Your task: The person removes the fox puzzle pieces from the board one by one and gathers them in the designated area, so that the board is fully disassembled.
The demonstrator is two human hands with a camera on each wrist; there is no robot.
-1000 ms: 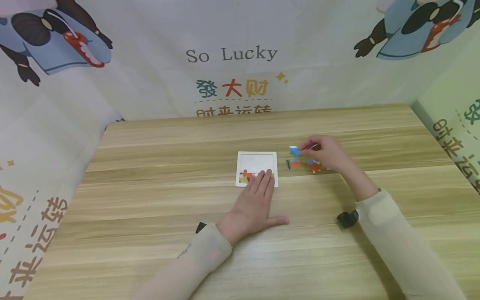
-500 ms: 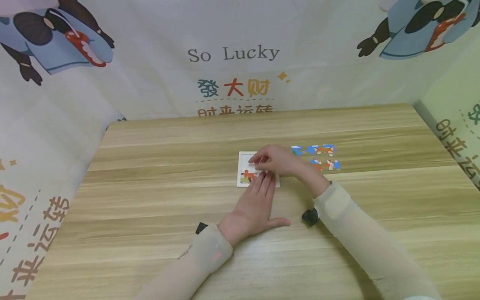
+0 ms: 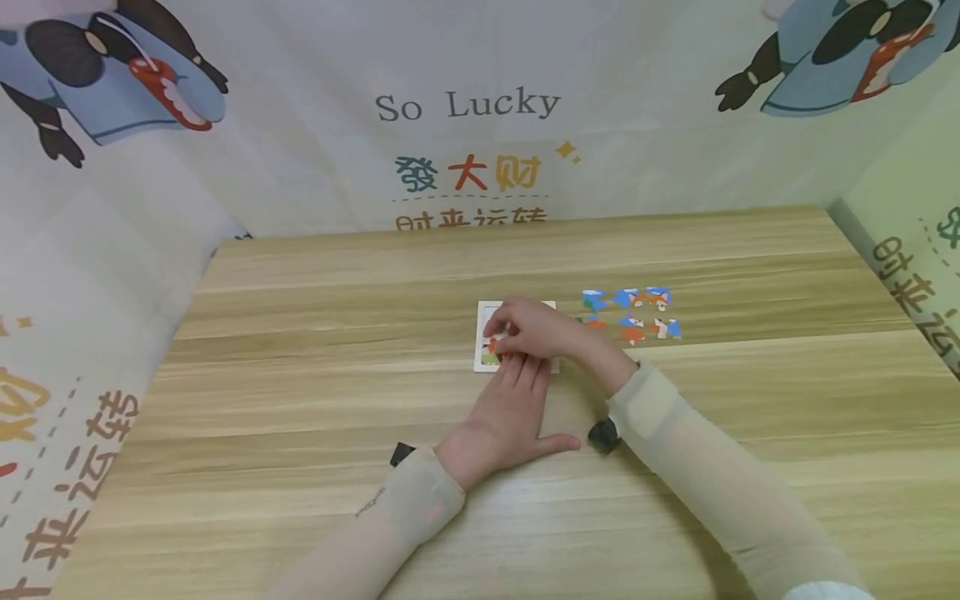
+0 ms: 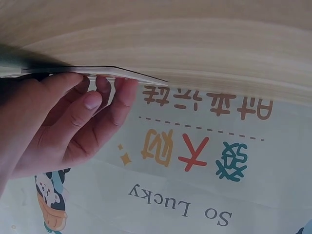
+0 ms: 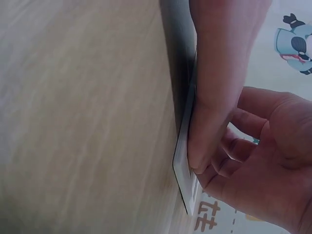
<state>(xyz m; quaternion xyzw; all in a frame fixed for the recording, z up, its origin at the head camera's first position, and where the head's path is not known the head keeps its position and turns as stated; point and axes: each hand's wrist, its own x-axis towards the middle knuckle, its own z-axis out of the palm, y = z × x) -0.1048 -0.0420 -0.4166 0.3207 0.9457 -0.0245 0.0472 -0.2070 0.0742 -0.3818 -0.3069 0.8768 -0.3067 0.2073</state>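
A small white-framed jigsaw tray (image 3: 477, 360) lies flat on the table, with green and orange picture pieces along its near edge. My left hand (image 3: 498, 425) rests on the tray's near side, fingers straight and thumb spread to the right. Over the tray's left part, my right hand (image 3: 538, 330) pinches a puzzle piece (image 3: 492, 341) that its fingers mostly hide. In the right wrist view, the right hand (image 5: 273, 161) has bent fingertips down at the tray (image 5: 183, 168), close beside the left hand (image 5: 214, 105).
Several loose puzzle pieces (image 3: 632, 327) in blue, orange and white lie in two rough rows right of the tray. The wooden table (image 3: 337, 333) extends around them. A printed cloth (image 3: 300, 142) hangs behind the far edge.
My right hand has moved left from the loose pieces to the tray, then lowered toward its left part. My left hand has stayed on the tray.
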